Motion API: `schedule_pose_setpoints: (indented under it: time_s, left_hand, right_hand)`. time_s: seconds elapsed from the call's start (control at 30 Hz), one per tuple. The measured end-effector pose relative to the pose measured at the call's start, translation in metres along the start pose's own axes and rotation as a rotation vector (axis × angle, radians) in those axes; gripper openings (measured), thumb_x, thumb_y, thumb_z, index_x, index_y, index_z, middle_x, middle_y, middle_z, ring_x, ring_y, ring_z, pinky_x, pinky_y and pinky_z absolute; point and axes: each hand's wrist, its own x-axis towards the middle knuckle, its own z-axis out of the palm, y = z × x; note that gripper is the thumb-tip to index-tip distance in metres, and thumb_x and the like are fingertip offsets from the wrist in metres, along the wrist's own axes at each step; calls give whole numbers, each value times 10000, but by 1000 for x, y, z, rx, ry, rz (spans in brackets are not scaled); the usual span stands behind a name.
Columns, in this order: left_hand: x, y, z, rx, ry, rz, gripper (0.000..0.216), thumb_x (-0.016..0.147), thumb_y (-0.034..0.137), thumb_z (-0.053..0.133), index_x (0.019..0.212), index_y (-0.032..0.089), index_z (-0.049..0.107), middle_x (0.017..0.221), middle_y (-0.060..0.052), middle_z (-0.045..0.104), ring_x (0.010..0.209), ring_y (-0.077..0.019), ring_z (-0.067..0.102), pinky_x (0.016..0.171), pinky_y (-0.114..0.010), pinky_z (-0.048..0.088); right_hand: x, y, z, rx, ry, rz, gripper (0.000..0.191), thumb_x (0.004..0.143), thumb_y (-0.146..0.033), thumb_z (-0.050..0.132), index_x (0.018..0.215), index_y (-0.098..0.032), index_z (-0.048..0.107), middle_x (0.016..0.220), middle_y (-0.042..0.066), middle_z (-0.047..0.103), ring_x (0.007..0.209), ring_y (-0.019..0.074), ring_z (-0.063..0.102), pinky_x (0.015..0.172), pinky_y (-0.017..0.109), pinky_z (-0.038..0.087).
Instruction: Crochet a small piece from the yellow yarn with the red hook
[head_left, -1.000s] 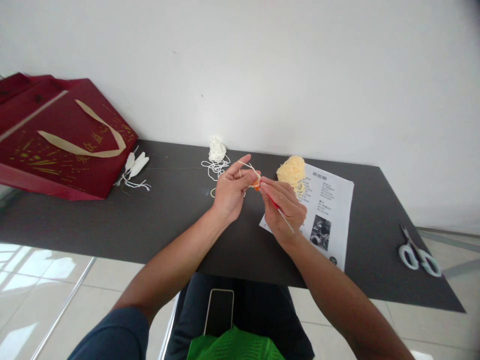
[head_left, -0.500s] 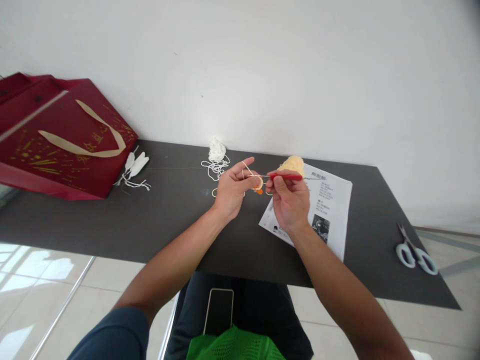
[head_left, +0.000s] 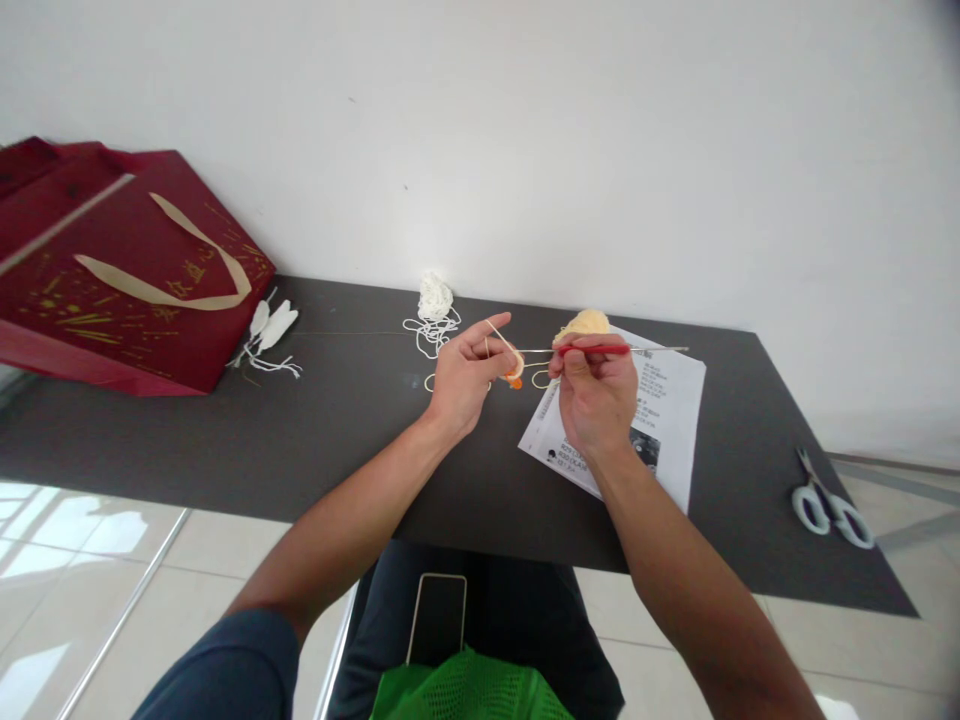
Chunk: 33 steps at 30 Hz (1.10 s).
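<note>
Red-handled crochet hook (head_left: 600, 350) is lying level, pinched tight in the right hand (head_left: 596, 400). At its nine o'clock the left hand (head_left: 459, 385) is pinching a small orange piece (head_left: 514, 373) above the dark table (head_left: 300, 450), with the yellow yarn ball (head_left: 589, 322) sitting at twelve.

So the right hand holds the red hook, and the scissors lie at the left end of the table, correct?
Not quite: the head view shows the scissors at the right end of the table, not the left. The right hand does hold the red hook; the left hand pinches the crochet piece.
</note>
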Motion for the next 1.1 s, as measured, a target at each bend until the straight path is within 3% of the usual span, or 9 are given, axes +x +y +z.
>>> schedule_pose_setpoints:
  time_s: [0.27,0.7,0.97,1.1]
  left_hand:
    - [-1,5,-1,67,-44,36,505,632,108,727,1133,172,727,639,45,676,536,-95,536,533,-240,408]
    - [-1,14,-3,8,-136,-55,364,594,105,682,939,156,786,605,11,642,491,-83,461,488,-242,301]
    - [0,6,-3,30,-140,10,176,693,193,817,867,176,795,684,-4,688,594,-95,583,581,-235,435]
    - [0,1,-1,117,-80,88,249,701,195,837,946,172,802,717,3,713,617,-92,613,630,-238,490]
  right_hand:
    - [-1,-1,-4,-53,-46,-29,223,841,-361,825,885,-278,622,877,-34,705,619,94,586,587,265,489]
    - [1,-12,2,103,-59,119,315,753,-378,903,850,-265,625,794,-50,703,586,76,576,538,226,475]
    - [1,-6,-1,290,-5,348,257,749,-305,919,870,-257,697,884,-63,745,691,45,660,632,156,595]
    - [-8,-4,8,300,74,416,226,748,-316,919,868,-241,743,904,-47,790,746,57,718,708,151,642]
